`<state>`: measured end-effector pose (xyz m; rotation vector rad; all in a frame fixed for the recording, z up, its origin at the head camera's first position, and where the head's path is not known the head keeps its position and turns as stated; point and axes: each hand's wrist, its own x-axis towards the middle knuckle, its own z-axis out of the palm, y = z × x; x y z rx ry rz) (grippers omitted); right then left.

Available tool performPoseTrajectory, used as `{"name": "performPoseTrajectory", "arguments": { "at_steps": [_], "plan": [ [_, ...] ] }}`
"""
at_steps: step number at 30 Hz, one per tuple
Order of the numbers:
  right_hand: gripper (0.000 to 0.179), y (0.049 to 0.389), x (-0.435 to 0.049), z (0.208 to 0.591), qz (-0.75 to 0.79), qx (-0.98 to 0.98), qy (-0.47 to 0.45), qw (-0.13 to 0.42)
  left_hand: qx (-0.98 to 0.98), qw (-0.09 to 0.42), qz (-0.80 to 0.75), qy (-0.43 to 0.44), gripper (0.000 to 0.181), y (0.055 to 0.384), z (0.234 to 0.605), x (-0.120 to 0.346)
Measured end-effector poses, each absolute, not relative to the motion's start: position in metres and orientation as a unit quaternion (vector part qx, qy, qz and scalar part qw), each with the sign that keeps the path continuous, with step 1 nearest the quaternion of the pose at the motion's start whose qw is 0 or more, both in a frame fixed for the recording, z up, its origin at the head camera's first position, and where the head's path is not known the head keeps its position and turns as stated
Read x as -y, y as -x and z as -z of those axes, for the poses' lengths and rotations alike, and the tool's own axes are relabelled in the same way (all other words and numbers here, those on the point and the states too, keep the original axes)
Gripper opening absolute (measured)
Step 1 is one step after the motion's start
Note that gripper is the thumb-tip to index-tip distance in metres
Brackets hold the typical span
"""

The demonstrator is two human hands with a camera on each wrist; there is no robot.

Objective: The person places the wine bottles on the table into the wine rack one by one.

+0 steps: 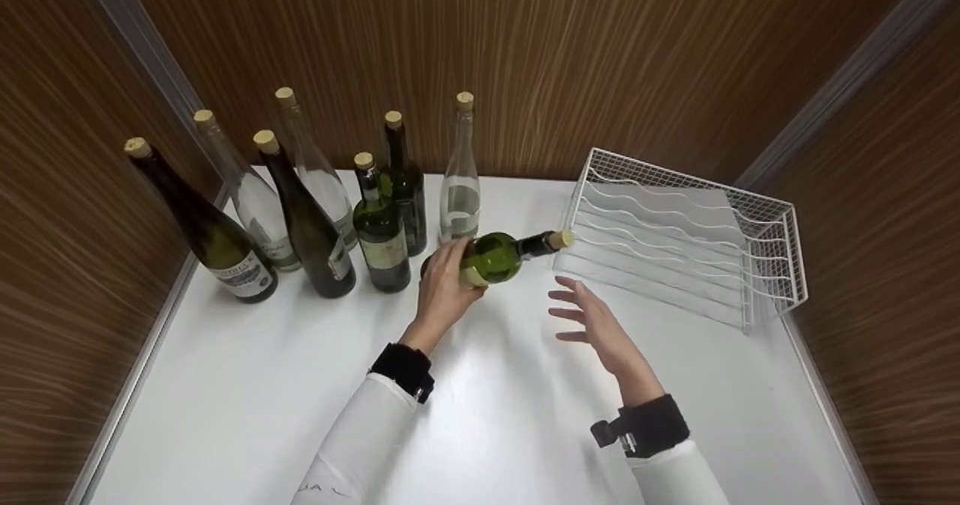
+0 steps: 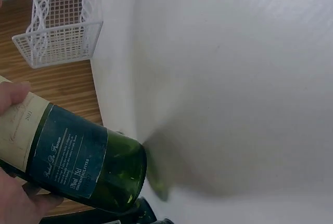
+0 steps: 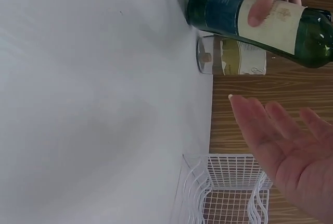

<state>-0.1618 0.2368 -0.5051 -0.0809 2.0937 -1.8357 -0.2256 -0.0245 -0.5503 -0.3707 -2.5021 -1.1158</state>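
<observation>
My left hand [image 1: 444,287] grips a green wine bottle [image 1: 498,257] around its body. The bottle is tilted, its corked neck pointing right toward a white wire wine rack [image 1: 690,173]. In the left wrist view its dark blue label [image 2: 70,151] and green base show, the base near the table top. My right hand [image 1: 600,325] holds nothing; its fingers [image 3: 250,114] are extended and spread just in front of the rack's left side. In the right wrist view the palm lies between the bottle and the rack. Wavy wire rows [image 1: 660,223] run across the rack.
Several corked bottles stand upright at the left and back of the white table [image 1: 495,430]. A clear bottle [image 1: 460,197] stands just behind the held one, and a short green bottle [image 1: 381,238] to its left. Wood-grain panels [image 1: 525,70] enclose the table at the back and sides.
</observation>
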Motion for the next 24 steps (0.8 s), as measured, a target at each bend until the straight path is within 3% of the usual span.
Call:
{"name": "performPoseTrajectory", "arguments": {
  "at_steps": [9,16,24],
  "plan": [
    [0.068,0.162,-0.255,0.499,0.755,-0.609,0.028,0.241,0.912,0.207,0.292,0.200,0.086,0.221,0.548,0.022],
    [0.078,0.163,-0.269,0.491,0.751,-0.579,0.034,0.315,0.922,0.202,0.231,0.234,0.086,0.220,0.551,0.022],
    [0.067,0.167,-0.270,0.478,0.667,-0.668,0.050,0.327,0.927,0.214,0.161,0.262,0.083,0.217,0.553,0.019]
  ]
}}
